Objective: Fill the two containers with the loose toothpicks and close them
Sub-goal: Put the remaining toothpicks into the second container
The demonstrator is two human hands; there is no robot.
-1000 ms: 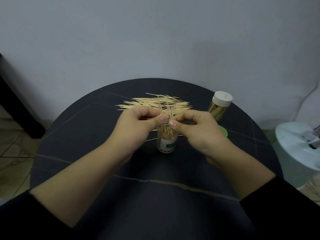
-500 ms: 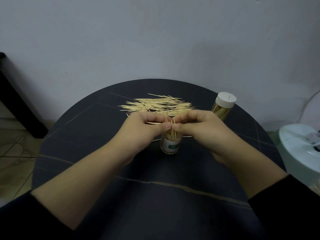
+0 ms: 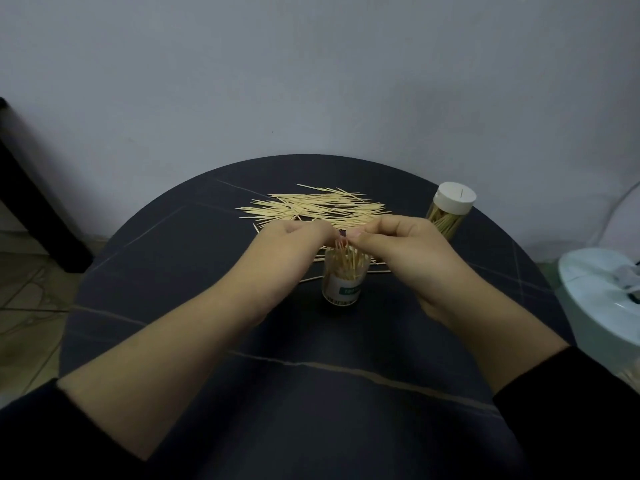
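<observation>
Both hands pinching toothpicks upright in open container, loose pile lying crosswise behind

We have 1 view, worn on the person's head. It looks forward and down over the round bench toward the wall, near enough that the left grip and right grip sit mid-frame, forearms reaching in from below.

The open container's label is too blurred to read.
</observation>
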